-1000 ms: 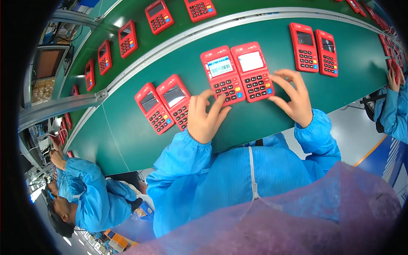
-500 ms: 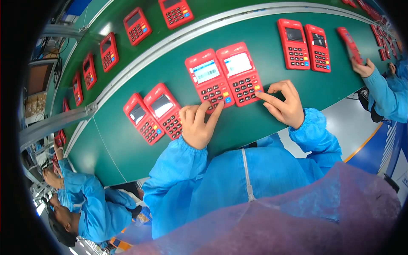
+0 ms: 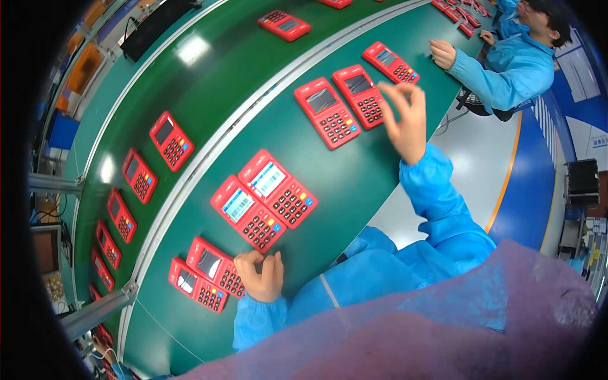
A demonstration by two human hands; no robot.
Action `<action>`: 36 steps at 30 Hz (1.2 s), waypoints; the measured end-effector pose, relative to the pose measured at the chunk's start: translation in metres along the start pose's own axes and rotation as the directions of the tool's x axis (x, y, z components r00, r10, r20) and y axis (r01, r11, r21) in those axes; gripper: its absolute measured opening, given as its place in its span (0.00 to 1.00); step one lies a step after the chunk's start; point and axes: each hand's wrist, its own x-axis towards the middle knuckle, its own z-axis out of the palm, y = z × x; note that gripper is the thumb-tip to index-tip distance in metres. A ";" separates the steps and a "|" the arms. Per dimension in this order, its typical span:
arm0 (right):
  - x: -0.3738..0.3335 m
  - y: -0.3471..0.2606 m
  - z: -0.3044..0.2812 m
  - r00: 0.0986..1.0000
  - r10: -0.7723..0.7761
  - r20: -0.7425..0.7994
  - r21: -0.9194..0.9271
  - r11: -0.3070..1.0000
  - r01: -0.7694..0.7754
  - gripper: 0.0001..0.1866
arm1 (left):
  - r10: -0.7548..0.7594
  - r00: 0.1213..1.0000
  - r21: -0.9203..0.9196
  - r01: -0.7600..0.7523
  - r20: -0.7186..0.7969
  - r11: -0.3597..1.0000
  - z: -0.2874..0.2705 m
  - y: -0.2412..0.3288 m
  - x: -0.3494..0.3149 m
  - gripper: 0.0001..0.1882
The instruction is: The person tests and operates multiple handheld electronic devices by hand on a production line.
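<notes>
Two red card payment terminals [image 3: 256, 225] with lit white screens lie side by side on the green worktable [image 3: 342, 209]. My left hand [image 3: 261, 277] is beside their lower ends, fingers loosely bent and apart, holding nothing. It covers the near edge of another pair of red terminals [image 3: 214, 263], whose screens are dark with glare. Farther right, my right hand [image 3: 405, 120] hovers with thumb and fingers apart at the edge of a dark-screened terminal [image 3: 358, 87]; whether it touches cannot be told. Another terminal [image 3: 326, 114] lies left of that one, and a third [image 3: 391, 63] lies beyond it.
Beyond a metal rail [image 3: 209, 136] runs a green conveyor belt [image 3: 209, 82] carrying several red terminals [image 3: 171, 140]. A metal post [image 3: 101, 311] stands at the left. At the far right a co-worker's hand [image 3: 443, 54] is over the table, near several more red terminals [image 3: 457, 16].
The view has turned to the right. My right hand has left the lit terminals for the dark pair. The co-worker's terminal now lies beside that pair. My left hand has left the keypad.
</notes>
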 end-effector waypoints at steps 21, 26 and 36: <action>0.011 0.139 0.050 0.902 0.399 0.167 -0.294 0.893 -0.341 0.41 | 0.075 0.997 -0.105 -0.072 0.021 0.992 0.006 -0.004 0.000 0.16; 0.009 0.139 0.049 0.909 0.388 0.152 -0.287 0.897 -0.335 0.40 | 0.089 0.995 -0.089 -0.085 0.042 0.992 0.003 -0.001 0.004 0.15; 0.010 0.137 0.048 0.909 0.390 0.147 -0.289 0.896 -0.337 0.39 | 0.100 0.995 -0.104 -0.098 0.021 0.990 0.006 -0.004 0.002 0.15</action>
